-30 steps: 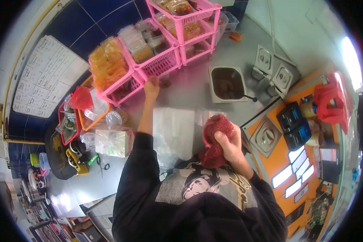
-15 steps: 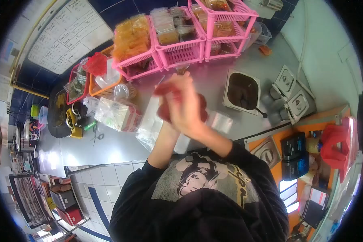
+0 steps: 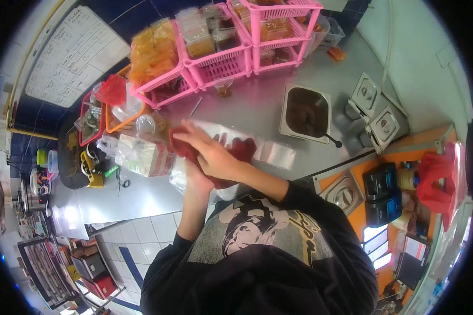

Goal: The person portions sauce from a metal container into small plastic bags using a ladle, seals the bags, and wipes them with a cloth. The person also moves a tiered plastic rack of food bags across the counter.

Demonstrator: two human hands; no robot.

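Observation:
A dark red cloth hangs between my two hands, in front of my shirt and over white plastic bags on the steel counter. My left hand is under it with the cloth in its grasp; its fingers are mostly hidden. Across the top of the cloth lies my right hand, its fingers stretched out to the left and pressed on the cloth. A small clear packet with brown contents rests on the counter beyond my hands, before the pink baskets.
Filled packets crowd the pink baskets. A deep steel container with a ladle handle stands at the right, near lidded pots. Left are an orange basket, a wrapped box, a yellow tape dispenser and scissors.
My left hand has come back from the pink baskets to the cloth, and both hands have since moved down and left. The small packet now shows on the counter. The view has shifted.

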